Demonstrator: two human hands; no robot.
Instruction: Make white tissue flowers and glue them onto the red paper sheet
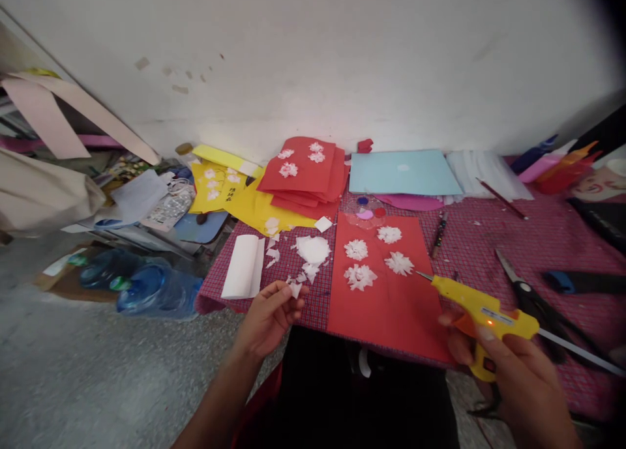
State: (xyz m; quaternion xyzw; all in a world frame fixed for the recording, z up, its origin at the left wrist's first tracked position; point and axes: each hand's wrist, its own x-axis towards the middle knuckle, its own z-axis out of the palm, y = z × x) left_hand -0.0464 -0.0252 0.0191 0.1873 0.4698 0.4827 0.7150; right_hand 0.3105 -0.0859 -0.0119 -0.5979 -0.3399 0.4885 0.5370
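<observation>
My right hand (513,371) grips a yellow glue gun (482,315) whose nozzle points left at a red paper sheet (386,305). Several white paper flowers (374,260) lie on that sheet. My left hand (271,315) pinches a small white paper scrap (295,289) just above the table's near edge, to the left of the red sheet. More white cuttings (310,253) lie on the checked tablecloth (464,247) beside it.
Black scissors (531,299) and a blue-handled tool (577,281) lie at the right. Stacked red sheets (306,172), yellow sheets (229,188) and a light blue sheet (403,172) sit near the wall. A curled white sheet (243,266) lies left. Water bottles (147,286) rest on the floor.
</observation>
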